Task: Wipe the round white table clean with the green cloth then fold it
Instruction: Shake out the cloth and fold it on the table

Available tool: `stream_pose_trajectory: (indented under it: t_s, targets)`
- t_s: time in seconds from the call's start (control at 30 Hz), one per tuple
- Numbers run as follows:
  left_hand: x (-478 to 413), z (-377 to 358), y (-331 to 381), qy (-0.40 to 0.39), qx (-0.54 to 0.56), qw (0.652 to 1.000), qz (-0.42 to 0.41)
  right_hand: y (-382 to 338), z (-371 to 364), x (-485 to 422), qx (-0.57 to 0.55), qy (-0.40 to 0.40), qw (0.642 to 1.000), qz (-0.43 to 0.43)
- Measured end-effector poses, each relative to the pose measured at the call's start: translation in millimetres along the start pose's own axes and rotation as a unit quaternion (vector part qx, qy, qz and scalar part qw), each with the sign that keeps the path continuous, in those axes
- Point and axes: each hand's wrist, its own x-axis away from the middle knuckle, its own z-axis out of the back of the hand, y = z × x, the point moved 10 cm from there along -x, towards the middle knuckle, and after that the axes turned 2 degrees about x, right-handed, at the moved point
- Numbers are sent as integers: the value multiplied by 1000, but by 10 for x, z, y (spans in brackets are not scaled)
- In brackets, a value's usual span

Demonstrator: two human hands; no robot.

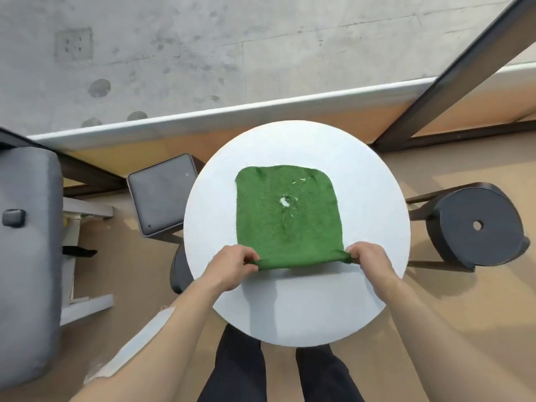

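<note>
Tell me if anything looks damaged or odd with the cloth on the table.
Yes. The green cloth has a hole near its middle, with the white table showing through, and a few smaller tears toward its far right corner. Otherwise it lies flat, with the left hand and right hand pinching its near corners.

A black round stool (478, 227) at right, a grey square stool (162, 195) and grey sofa (29, 256) at left, on a tan floor (452, 314)

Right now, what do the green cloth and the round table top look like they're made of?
Green cloth: looks like soft terry or microfibre, with a fuzzy matte nap and a worn hole near its middle. Round table: smooth, hard white top, faintly sheened, possibly laminate or painted metal; can't tell which.
</note>
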Motion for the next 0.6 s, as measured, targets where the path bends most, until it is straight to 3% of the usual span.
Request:
stream_pose_trajectory:
  t_s: [0.07, 0.17, 0.4, 0.47, 0.6]
  targets:
    - [33, -324, -194, -48, -5, 999, 17, 440, -128, -21, 13, -31, 999, -33]
    - [-44, -278, -232, -39, 31, 999, 10, 389, -179, -10, 0, -36, 999, -29]
    - [-585, 911, 194, 174, 137, 975, -32, -834, -135, -439, -61, 8, 995, 84]
    - [-737, 1017, 138, 212, 139, 967, 6, -946, -167, -563, -22, 25, 996, 86]
    - [-729, 636, -323, 214, 77, 957, 180, -666, -129, -596, 153, 122, 980, 29]
